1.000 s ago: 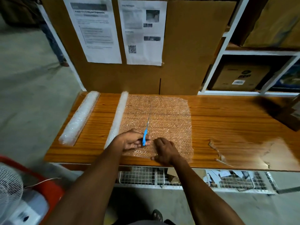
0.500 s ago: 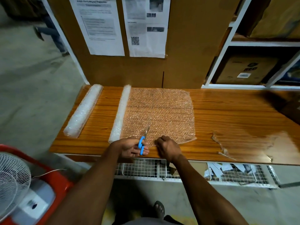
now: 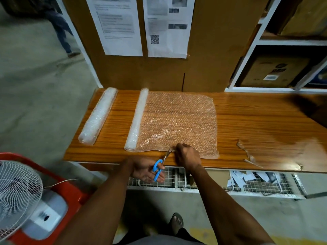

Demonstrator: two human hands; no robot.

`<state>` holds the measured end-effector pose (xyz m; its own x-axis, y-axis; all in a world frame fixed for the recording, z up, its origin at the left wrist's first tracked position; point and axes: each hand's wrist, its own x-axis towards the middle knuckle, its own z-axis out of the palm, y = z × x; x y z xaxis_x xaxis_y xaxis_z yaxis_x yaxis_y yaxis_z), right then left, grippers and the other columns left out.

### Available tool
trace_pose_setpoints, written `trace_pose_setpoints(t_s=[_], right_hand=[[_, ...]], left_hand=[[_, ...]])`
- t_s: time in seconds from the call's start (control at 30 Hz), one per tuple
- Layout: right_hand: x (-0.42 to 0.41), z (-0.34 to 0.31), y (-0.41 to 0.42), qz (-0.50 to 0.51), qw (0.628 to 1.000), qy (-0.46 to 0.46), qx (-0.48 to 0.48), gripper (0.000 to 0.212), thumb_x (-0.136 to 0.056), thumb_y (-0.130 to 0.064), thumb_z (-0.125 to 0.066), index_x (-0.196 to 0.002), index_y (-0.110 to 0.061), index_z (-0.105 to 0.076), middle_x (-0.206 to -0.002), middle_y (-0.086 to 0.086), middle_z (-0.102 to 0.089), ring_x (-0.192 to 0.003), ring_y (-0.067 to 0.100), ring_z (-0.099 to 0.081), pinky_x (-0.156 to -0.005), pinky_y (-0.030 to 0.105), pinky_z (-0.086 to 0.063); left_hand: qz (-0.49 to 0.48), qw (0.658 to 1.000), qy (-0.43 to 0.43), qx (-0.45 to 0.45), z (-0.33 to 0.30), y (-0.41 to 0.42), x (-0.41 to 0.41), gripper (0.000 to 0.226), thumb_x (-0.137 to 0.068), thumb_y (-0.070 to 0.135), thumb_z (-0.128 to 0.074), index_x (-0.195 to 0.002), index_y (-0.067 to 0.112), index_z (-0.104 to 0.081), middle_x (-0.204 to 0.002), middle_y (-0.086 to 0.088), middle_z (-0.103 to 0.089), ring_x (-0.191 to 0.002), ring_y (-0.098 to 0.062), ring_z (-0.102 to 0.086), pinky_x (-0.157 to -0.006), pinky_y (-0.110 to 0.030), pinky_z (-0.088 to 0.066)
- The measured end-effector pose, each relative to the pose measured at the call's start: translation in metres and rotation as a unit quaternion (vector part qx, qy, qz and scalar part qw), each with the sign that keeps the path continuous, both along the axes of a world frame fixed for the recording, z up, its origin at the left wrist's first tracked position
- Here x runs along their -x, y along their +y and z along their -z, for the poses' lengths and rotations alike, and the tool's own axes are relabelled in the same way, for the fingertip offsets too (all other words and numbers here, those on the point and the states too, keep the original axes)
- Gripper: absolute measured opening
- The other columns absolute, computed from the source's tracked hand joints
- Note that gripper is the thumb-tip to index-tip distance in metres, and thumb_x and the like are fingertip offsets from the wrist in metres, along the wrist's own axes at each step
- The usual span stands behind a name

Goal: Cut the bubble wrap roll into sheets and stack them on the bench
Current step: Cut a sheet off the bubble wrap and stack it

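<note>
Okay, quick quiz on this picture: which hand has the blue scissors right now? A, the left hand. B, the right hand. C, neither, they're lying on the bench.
A: the left hand grips the blue scissors by the handles at the bench edge, while the right hand pinches the near edge of the bubble wrap sheet.

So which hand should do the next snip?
Left, I think. The left hand already grips the blue scissors, blades aimed at the bubble wrap's near edge, while the right hand pinches that edge.
</note>
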<state>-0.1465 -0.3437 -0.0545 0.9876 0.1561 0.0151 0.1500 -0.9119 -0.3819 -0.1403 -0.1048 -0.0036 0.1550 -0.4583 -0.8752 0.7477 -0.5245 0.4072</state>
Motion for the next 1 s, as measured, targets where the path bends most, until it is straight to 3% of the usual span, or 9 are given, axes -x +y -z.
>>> trace_pose_setpoints(t_s=[0.13, 0.27, 0.47, 0.53, 0.6, 0.63, 0.7, 0.8, 1.0], right_hand=[[0.005, -0.006, 0.005, -0.006, 1.000, -0.007, -0.011, 0.021, -0.105, -0.032, -0.058, -0.118, -0.015, -0.059, -0.098, 0.009, -0.068, -0.076, 0.030, -0.065, -0.064, 0.043, -0.057], [0.008, -0.005, 0.005, -0.011, 1.000, -0.004, -0.002, 0.023, -0.105, -0.033, -0.058, -0.117, -0.014, -0.062, -0.101, 0.008, -0.067, -0.081, 0.029, -0.065, -0.064, 0.035, -0.048], [0.020, 0.012, -0.007, 0.005, 1.000, 0.005, -0.025, 0.034, -0.092, -0.020, -0.073, -0.125, -0.021, -0.068, -0.120, 0.006, -0.068, -0.103, 0.031, -0.066, -0.074, 0.039, -0.057], [0.023, 0.018, -0.011, 0.002, 1.000, 0.010, -0.009, 0.044, -0.092, -0.013, -0.071, -0.135, -0.020, -0.065, -0.134, 0.010, -0.067, -0.119, 0.036, -0.064, -0.091, 0.043, -0.058], [0.028, 0.020, -0.013, -0.028, 0.998, 0.037, 0.040, 0.064, -0.094, -0.002, -0.065, -0.154, -0.018, -0.048, -0.159, 0.009, -0.047, -0.148, 0.033, -0.042, -0.118, 0.044, -0.039], [0.031, 0.020, -0.013, -0.033, 0.997, 0.056, 0.052, 0.072, -0.094, 0.001, -0.062, -0.159, -0.018, -0.039, -0.166, 0.007, -0.036, -0.154, 0.030, -0.032, -0.122, 0.042, -0.032], [0.035, 0.019, -0.014, -0.030, 0.996, 0.070, 0.050, 0.077, -0.094, 0.003, -0.062, -0.162, -0.019, -0.032, -0.169, 0.005, -0.029, -0.156, 0.027, -0.027, -0.120, 0.042, -0.035], [0.037, 0.016, -0.012, -0.025, 0.997, 0.063, 0.042, 0.076, -0.093, 0.004, -0.061, -0.161, -0.018, -0.035, -0.167, 0.008, -0.034, -0.153, 0.029, -0.034, -0.115, 0.043, -0.044], [0.041, 0.018, -0.014, -0.027, 0.998, 0.034, 0.049, 0.077, -0.095, 0.004, -0.058, -0.163, -0.016, -0.029, -0.168, 0.011, -0.032, -0.155, 0.031, -0.030, -0.119, 0.042, -0.038]], left_hand=[[-0.008, 1.000, -0.017, -0.013, 0.000, -0.004, 0.006, 0.063, -0.091, 0.047, -0.069, -0.135, 0.002, -0.061, -0.130, -0.010, -0.071, -0.124, -0.018, -0.066, -0.075, -0.020, -0.052], [-0.053, 0.998, -0.026, -0.031, -0.001, -0.011, 0.011, 0.063, -0.089, 0.048, -0.072, -0.129, 0.000, -0.065, -0.122, -0.011, -0.074, -0.122, -0.020, -0.068, -0.072, -0.019, -0.054], [-0.075, 0.996, -0.028, -0.038, 0.005, -0.021, 0.016, 0.066, -0.091, 0.053, -0.069, -0.128, -0.001, -0.064, -0.119, -0.012, -0.075, -0.115, -0.018, -0.071, -0.071, -0.017, -0.052], [-0.084, 0.995, -0.029, -0.040, 0.007, -0.025, 0.020, 0.066, -0.090, 0.052, -0.070, -0.127, -0.002, -0.064, -0.117, -0.013, -0.076, -0.108, -0.017, -0.073, -0.070, -0.017, -0.054], [-0.099, 0.993, -0.037, -0.044, 0.009, -0.031, 0.023, 0.062, -0.090, 0.049, -0.072, -0.125, -0.002, -0.065, -0.116, -0.013, -0.076, -0.104, -0.017, -0.074, -0.067, -0.017, -0.056], [-0.106, 0.993, -0.039, -0.043, 0.010, -0.033, 0.025, 0.061, -0.090, 0.048, -0.072, -0.125, -0.002, -0.065, -0.116, -0.014, -0.076, -0.104, -0.018, -0.074, -0.066, -0.017, -0.056], [-0.114, 0.992, -0.041, -0.037, 0.011, -0.038, 0.028, 0.061, -0.091, 0.047, -0.072, -0.126, -0.002, -0.064, -0.116, -0.015, -0.076, -0.107, -0.019, -0.074, -0.063, -0.017, -0.056], [-0.123, 0.991, -0.049, -0.036, 0.012, -0.045, 0.032, 0.062, -0.091, 0.047, -0.072, -0.126, -0.004, -0.063, -0.115, -0.016, -0.076, -0.107, -0.020, -0.074, -0.061, -0.017, -0.057], [-0.156, 0.985, -0.057, -0.037, 0.016, -0.056, 0.035, 0.049, -0.097, 0.043, -0.066, -0.118, -0.001, -0.066, -0.112, -0.019, -0.076, -0.102, -0.022, -0.076, -0.053, -0.018, -0.056]])
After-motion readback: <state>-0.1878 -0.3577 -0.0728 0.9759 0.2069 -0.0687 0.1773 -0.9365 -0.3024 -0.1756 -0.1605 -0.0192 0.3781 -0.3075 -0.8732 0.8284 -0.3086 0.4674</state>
